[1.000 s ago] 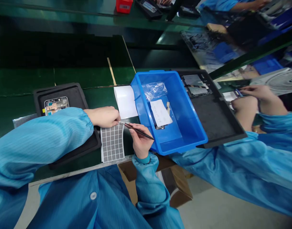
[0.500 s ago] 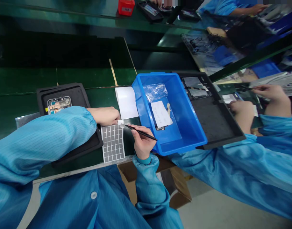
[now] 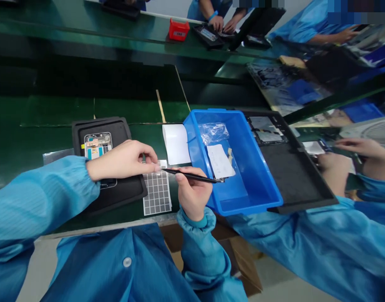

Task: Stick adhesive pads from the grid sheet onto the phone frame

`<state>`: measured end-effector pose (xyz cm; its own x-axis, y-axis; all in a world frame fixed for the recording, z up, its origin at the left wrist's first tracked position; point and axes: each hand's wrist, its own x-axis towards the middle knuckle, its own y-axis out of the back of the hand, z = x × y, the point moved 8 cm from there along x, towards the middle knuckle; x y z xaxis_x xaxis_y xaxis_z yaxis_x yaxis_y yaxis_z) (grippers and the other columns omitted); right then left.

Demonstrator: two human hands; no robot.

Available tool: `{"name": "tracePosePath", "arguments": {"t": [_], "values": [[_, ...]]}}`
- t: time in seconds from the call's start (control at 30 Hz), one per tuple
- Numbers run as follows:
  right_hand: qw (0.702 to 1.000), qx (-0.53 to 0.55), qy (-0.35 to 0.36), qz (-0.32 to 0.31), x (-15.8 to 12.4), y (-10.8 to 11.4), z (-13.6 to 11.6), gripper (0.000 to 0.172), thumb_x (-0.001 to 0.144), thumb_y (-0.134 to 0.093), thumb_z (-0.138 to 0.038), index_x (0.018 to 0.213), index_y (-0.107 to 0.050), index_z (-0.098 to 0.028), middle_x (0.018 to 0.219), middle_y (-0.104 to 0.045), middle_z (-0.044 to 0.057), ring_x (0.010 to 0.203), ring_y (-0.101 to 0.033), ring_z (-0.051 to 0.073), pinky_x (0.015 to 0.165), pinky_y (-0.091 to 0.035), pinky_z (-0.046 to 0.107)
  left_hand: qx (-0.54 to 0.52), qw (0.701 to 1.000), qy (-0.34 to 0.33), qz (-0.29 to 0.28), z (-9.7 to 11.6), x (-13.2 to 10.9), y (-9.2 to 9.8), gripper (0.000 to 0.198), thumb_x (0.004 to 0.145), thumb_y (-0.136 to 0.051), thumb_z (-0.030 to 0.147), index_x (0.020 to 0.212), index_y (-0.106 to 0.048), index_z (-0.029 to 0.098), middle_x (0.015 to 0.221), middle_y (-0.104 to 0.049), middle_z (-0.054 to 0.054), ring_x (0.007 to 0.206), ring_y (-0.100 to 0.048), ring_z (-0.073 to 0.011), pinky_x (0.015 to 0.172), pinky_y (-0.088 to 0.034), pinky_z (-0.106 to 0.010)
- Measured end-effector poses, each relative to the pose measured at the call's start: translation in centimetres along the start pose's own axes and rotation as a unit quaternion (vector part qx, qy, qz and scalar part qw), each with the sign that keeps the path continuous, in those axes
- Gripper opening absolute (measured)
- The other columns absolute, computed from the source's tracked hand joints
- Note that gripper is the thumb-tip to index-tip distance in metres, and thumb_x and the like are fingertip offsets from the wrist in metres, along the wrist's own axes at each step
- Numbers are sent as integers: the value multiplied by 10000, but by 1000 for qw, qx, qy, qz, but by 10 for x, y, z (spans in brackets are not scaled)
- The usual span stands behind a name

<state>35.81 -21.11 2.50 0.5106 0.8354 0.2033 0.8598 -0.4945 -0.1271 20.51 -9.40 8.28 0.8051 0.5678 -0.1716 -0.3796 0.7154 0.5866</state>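
My right hand [image 3: 192,193] grips black tweezers [image 3: 192,176], their tip pointing left at the top edge of a sheet of grey square stickers [image 3: 157,192]. With its fingertips pinched, my left hand [image 3: 124,159] meets the tweezer tip at the sheet's top corner; whether it holds a sticker I cannot tell. The sheet lies flat on the green table. Just left of it is a black foam tray [image 3: 85,128] holding an opened phone frame [image 3: 98,146], partly under my left hand.
A blue bin [image 3: 242,197] with a plastic bag and a paper slip stands to the right of my hands. A white sheet [image 3: 176,143] lies behind the stickers. A second black tray [image 3: 289,167] and a co-worker's hands [image 3: 352,151] are at right. More people work across the belt.
The sticker sheet's top edge, lifted a second ago, now lies flat. My left hand has slid left over the black tray. The view has tilted, showing more of the far bench.
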Motion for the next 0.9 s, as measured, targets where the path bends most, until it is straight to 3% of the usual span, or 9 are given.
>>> {"name": "tracePosePath", "arguments": {"t": [0.2,0.33,0.47,0.77,0.9], "values": [[998,31,-13,-43,-5,-40,-7,144,824,-816,-298,932,-729,-261,907,-794,26,869,-788,241,806,-656,410,-78,996,24,32,-20,-41,10,158,849,-670,300,846,-769,177,678,-677,19,595,-551,-96,541,-398,-205],[998,44,-24,-47,-7,-56,-6,154,822,-815,-318,927,-726,-249,919,-785,25,882,-785,237,817,-661,417,-88,991,33,100,-30,-58,23,125,836,-661,254,813,-752,170,666,-663,26,595,-539,-87,556,-412,-193],[995,58,-27,-72,-9,-72,-8,140,828,-811,-303,927,-726,-253,915,-794,20,858,-788,226,818,-663,408,-108,987,36,111,-35,-69,27,126,840,-663,263,809,-745,173,660,-652,29,590,-527,-88,546,-408,-193],[996,49,-31,-64,-11,-82,-9,125,813,-824,-284,895,-735,-255,866,-794,18,807,-793,236,750,-684,414,-108,987,25,117,-41,-75,28,142,856,-672,302,810,-744,189,692,-672,19,618,-541,-100,569,-416,-212],[996,69,-18,-60,-10,-84,-13,101,823,-812,-213,886,-750,-261,847,-793,1,758,-789,208,697,-683,365,-125,978,38,160,-47,-87,42,182,856,-695,326,963,-766,197,709,-685,20,620,-573,-105,570,-445,-212]]}}
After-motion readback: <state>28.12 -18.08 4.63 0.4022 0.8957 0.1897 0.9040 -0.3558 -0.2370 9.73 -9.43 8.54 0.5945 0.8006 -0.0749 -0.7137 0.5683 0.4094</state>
